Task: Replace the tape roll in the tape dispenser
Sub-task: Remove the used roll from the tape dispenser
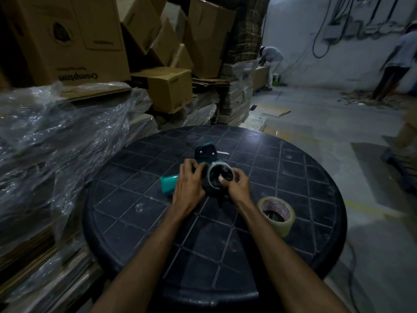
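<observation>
While my right hand pinches the spent core and my left hand grips the tape dispenser, the core could jam — pulled crooked. The dispenser may skid off the counter — the fresh tape roll just right of my right hand could get knocked.

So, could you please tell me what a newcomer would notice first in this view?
Both hands, the left hand and the right hand, grip a teal and black tape dispenser at the middle of a dark round table. A full tape roll lies near its right edge, and cardboard boxes tower behind.
</observation>
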